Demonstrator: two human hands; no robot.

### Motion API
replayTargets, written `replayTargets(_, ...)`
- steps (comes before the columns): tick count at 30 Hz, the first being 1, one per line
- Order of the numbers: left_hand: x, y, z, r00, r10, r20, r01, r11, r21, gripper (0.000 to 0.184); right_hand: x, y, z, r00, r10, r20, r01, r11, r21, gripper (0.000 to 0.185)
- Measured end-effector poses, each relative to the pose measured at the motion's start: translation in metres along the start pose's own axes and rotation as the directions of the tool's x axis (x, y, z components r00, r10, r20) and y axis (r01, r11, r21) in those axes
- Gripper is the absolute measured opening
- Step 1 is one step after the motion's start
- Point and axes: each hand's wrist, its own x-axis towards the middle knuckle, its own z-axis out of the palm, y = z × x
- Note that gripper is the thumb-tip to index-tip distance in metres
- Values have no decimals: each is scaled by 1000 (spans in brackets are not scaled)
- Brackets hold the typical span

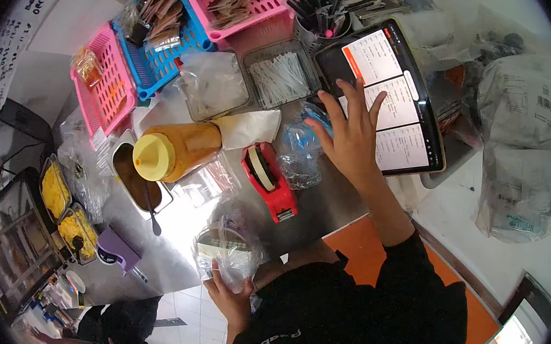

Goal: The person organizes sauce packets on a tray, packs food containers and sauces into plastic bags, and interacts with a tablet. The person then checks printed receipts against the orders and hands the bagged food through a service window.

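My right hand [352, 136] is open, fingers spread over the left edge of a tablet [434, 137] that shows white order-like panels; whether a fingertip touches the screen I cannot tell. Down by the counter's near edge, my left hand [230, 300] is closed on a clear plastic bag [230, 264] with a round container inside. Between the two hands sits a red tape dispenser [273, 182]. Crumpled clear plastic with blue parts [302, 155] lies close to my right wrist. A yellow-capped squeeze bottle [181, 153] lies tilted beside a metal tray of brown sauce [136, 175] with a spoon in it.
Pink [112, 106] and blue baskets [136, 69] of packets line the back. Nearby stand a box of white sticks [281, 76] and a utensil holder [326, 21]. Yellow food trays [77, 229] and a purple box [115, 249] are left. Another person [121, 326] is lower left.
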Motion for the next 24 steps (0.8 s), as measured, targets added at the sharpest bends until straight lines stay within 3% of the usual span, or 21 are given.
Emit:
replayTargets(7, -1, 6, -4, 999, -24, 27, 23, 1000, 9, 85, 2, 2, 1, 1000, 19, -17, -19, 1000, -12, 51)
replayTargets(10, -4, -7, 8, 957, 176, -231, -198, 977, -75, 74, -2, -6, -9, 999, 19, -38, -17, 999, 38, 50)
replayTargets(13, -13, -18, -3, 981, 106, -162, -132, 978, -160, 61, -18, -23, -33, 994, 7, -108, 8, 991, 136, 49)
replayTargets(16, -3, -18, -23, 989, 145, -21, -145, 989, -37, 45, -59, -52, -68, 993, 64, -100, -35, 963, 268, 50)
replayTargets(19, 5, -20, -36, 936, 346, -60, -342, 938, 61, 34, -123, -89, -87, 981, 153, -115, -96, 915, 393, 50)
replayTargets(20, 10, -29, -37, 910, 413, -47, -412, 911, 28, 24, -144, -106, -97, 976, 202, -81, -151, 895, 420, 49)
replayTargets(23, 13, -24, -58, 884, 468, 22, -382, 748, -543, 20, -211, -155, -127, 930, 367, 17, -312, 764, 565, 54)
replayTargets(24, 3, -13, -70, 814, 580, 25, -491, 711, -503, 16, -235, -169, -136, 916, 400, -16, -315, 745, 588, 56)
